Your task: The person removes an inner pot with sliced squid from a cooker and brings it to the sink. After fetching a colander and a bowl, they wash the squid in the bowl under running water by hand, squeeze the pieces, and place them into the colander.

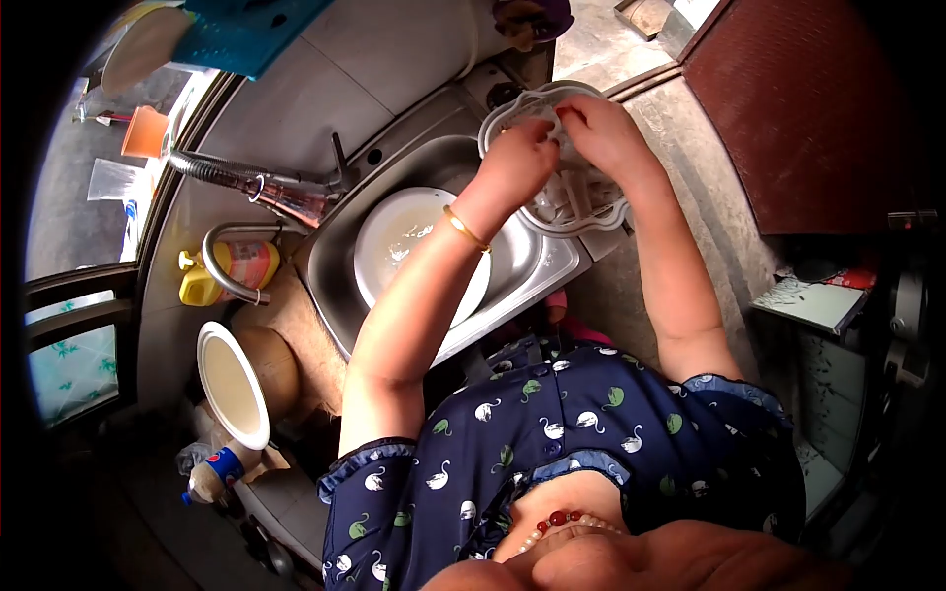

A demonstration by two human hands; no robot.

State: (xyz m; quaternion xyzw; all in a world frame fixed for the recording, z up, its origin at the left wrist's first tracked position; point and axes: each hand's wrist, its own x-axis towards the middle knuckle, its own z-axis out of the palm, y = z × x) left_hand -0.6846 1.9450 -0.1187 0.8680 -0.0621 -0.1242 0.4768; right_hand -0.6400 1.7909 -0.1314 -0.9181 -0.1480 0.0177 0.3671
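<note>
Both of my hands are over a white plastic basket (pixel 621 219) at the right end of the sink, with pale, shiny items (pixel 572 194) inside that I cannot make out. My left hand (pixel 517 163), with a gold bangle (pixel 465 229) at the wrist, is closed with its fingers curled over the basket's left side. My right hand (pixel 603 133) is closed too, its fingertips bent down into the basket close to the left ones. Whatever the fingers grip is hidden or too small to name. Under my left forearm, a large white basin (pixel 379 236) holding some water sits in the sink.
The steel sink (pixel 330 261) has a faucet (pixel 343 172) behind it. To the left stand a yellow bottle (pixel 207 281), a white-rimmed bowl (pixel 232 389) and a plastic soda bottle (pixel 222 468). A blue board (pixel 251 34) juts in above. A dark red panel (pixel 798 118) rises at right.
</note>
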